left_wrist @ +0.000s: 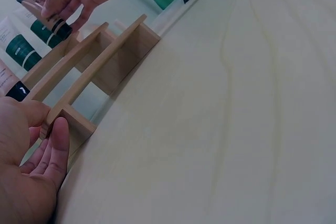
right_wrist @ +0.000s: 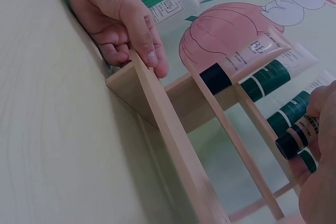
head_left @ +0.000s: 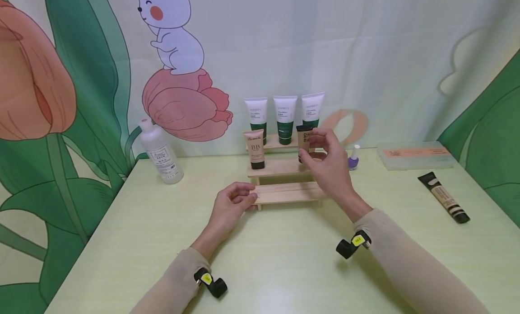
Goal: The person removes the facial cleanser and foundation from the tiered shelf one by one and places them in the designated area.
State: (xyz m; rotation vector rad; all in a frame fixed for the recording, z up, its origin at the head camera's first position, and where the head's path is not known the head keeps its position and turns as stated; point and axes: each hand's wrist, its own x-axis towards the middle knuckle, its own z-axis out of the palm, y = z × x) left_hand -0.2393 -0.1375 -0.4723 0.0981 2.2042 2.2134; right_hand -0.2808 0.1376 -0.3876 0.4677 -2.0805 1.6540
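- So from my end, the brown tube (head_left: 304,144) is in my right hand (head_left: 331,167), pinched between thumb and fingers from its right side
- Long axis is close to upright, flat black end up, round black cap down by the right part of the middle shelf (head_left: 280,168); can't tell if the cap touches the wood
- Right hand is obviously the nearer one; my left hand (head_left: 231,203) pinches the left end of the bottom shelf (head_left: 288,195), lower and well apart from the tube
- Same shelf, to the left: pink BB tube (head_left: 255,147), smooth, standing on its black cap
- Stand is pale bare wood, three straight steps with squared edges
- Behind, three soft-looking white-and-green tubes (head_left: 285,117) on the top step
- Off right: little purple polish bottle (head_left: 353,161), cloudy plastic box (head_left: 418,157), black-and-tan tube (head_left: 444,197) lying flat
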